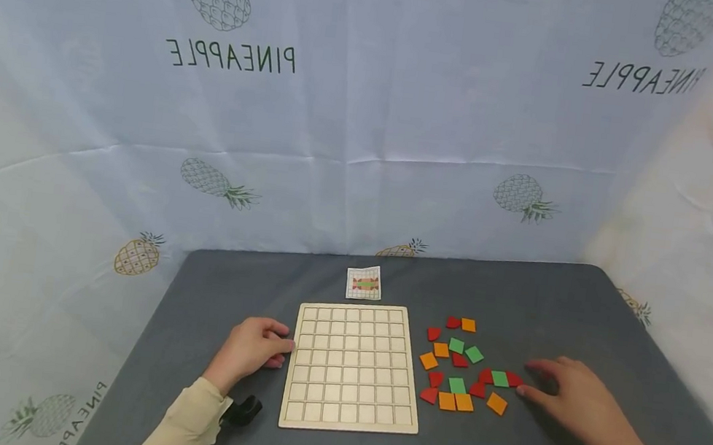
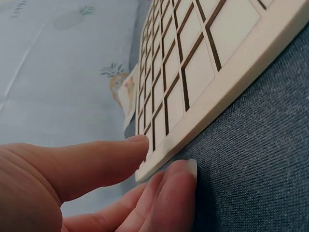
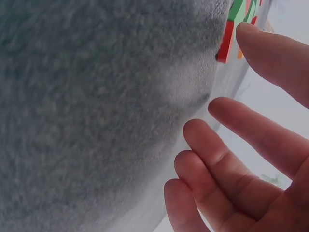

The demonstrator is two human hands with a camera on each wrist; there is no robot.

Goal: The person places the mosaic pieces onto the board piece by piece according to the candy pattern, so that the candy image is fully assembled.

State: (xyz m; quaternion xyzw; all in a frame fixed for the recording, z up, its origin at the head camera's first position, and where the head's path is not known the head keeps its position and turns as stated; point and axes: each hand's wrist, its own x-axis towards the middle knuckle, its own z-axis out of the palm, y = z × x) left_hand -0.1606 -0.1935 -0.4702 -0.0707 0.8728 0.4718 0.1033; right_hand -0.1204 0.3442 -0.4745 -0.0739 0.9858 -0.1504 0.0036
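Note:
A square wooden grid board lies on the table, its cells bare. My left hand is at the board's left edge, fingers loosely bent. In the left wrist view the thumb overlaps the board's edge and the fingers rest beside it; whether they touch it, I cannot tell. To the right of the board lie several small red, orange and green tiles, among them a green tile between red ones. My right hand, fingers apart and relaxed, is just right of a red tile and holds nothing.
A small pattern card with a printed grid lies behind the board. The dark grey table meets a pineapple-print cloth at the back and sides. Black straps show at both wrists.

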